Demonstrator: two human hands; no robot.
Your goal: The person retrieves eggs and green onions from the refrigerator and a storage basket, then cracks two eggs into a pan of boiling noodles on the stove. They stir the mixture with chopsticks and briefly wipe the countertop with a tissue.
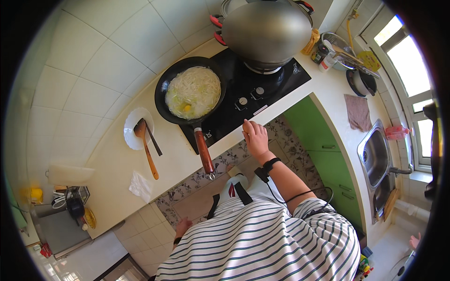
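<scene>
A frying pan (158, 89) with a wooden handle (205, 151) sits on the left side of the black cooktop (228, 121). It holds white noodle-like strands (197, 82) in liquid, with one yellow egg yolk (187, 108) near its front edge. My right hand (256, 138) is curled around what looks like a brown egg (247, 128), just off the cooktop's front edge. My left hand (183, 224) hangs low beside my striped shirt, fingers apart, nothing visible in it. Left of the pan, a wooden spatula (142, 135) and dark chopsticks (153, 138) rest on a white plate (130, 131).
A large rounded metal vessel (267, 31) with red-trimmed handles nearby covers the right burner. Crumpled white plastic (140, 186) lies on the left counter. Bottles, bowls, a brown cloth (358, 112) and a double sink (374, 161) line the right side. Another person's hand (415, 241) shows at the lower right.
</scene>
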